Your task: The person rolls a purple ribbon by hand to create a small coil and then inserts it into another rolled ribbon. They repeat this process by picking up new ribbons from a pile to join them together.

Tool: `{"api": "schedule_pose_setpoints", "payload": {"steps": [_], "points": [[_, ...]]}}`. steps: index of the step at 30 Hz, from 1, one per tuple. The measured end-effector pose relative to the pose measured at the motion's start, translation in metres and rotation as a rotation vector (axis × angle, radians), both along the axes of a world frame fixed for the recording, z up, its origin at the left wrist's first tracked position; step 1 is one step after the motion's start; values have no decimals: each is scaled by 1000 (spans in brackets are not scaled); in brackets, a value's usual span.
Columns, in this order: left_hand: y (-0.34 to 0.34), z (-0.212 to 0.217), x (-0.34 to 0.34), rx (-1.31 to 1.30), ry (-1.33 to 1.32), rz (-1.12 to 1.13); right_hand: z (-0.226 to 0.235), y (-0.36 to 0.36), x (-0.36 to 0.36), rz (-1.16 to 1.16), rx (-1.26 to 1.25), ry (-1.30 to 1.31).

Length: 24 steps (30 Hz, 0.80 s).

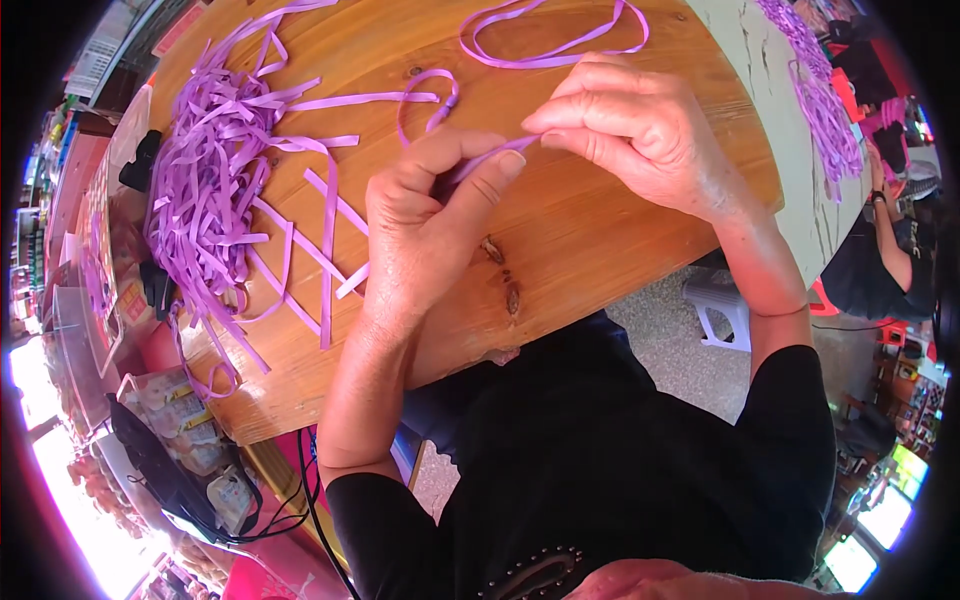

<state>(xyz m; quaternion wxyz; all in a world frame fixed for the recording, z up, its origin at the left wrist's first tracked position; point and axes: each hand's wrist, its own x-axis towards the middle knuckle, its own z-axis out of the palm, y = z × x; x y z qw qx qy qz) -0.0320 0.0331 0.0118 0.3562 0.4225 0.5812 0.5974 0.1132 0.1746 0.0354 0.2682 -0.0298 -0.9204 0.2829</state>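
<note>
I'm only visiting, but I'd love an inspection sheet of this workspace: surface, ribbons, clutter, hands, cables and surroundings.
Surface: wooden tabletop, with dark knots in its grain.
Job's things: lilac ribbon between the hands; tangled ribbon pile at left; loose ribbon loop near the far edge.
Clutter: two black objects at the table's left edge; their kind is unclear.
Hands: left hand and right hand both pinch the lilac ribbon.
Cables: black cables below the table, left.
Surroundings: white stool; another person at right.

White stool (pixel 738 312) on speckled floor (pixel 655 335); black cables (pixel 303 472) near wooden table (pixel 620 245).
</note>
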Motion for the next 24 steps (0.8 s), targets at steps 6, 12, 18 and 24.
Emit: {"api": "schedule_pose_setpoints", "payload": {"steps": [6,12,18,24], "points": [[0,-2,-3,-42,-52,75,-7,-3,7,-61,-7,-31],[2,-5,-2,39,-60,120,-8,-13,4,34,-375,-84],[3,-21,4,50,-477,86,-24,-23,-14,164,-1078,9],[6,-17,8,173,-489,99,-28,-18,-17,104,-806,67]]}}
